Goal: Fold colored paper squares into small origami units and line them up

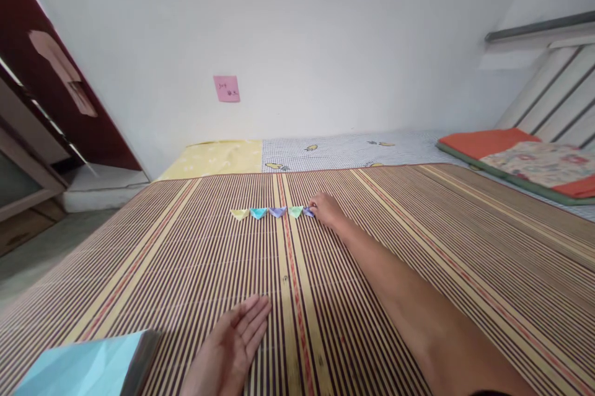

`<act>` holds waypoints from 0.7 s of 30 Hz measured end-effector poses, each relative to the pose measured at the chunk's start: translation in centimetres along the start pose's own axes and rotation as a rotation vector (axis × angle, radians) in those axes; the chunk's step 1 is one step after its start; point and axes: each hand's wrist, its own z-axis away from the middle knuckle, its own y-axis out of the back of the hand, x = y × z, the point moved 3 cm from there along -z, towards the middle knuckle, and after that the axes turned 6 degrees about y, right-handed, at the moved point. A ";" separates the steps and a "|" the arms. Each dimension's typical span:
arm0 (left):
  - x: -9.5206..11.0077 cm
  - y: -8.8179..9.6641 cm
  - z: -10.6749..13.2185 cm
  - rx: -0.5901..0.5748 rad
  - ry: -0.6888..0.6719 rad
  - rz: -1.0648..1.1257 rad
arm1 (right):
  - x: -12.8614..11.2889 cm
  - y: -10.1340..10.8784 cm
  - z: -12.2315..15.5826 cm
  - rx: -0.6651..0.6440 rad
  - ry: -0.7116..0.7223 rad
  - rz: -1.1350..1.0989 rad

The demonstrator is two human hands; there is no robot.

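A row of small folded paper triangles lies across the striped mat (pixel 223 272): a yellow one (pixel 240 214), a turquoise one (pixel 258 213), a purple one (pixel 277 212) and a pale green one (pixel 295 212), points towards me. At the row's right end my right hand (pixel 325 207) pinches another purple paper triangle (pixel 308 212), partly hidden by the fingers. Nearer to me, my left hand (pixel 237 340) rests palm up with its fingers stretched out and nothing in it. To its left sits a light blue paper stack (pixel 88 365), cut off by the frame's edge.
Behind the mat runs bedding, yellow (pixel 218 157) and checked (pixel 325 151), against a white wall with a pink note (pixel 227 88). A folded orange and floral quilt (pixel 525 157) lies at the right by a slatted rail (pixel 558 86). The mat's left edge drops to the floor.
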 end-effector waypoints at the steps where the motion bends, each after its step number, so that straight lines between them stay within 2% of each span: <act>1: 0.1 -0.1 0.1 0.004 0.001 0.005 | 0.0 0.0 0.0 -0.003 -0.004 0.003; 15: 0.0 -0.1 0.0 0.010 0.010 0.013 | 0.2 0.3 -0.2 -0.034 -0.012 0.045; 21: 0.1 -0.6 0.3 0.029 0.004 -0.006 | -1.4 1.1 -0.1 -0.008 0.084 0.020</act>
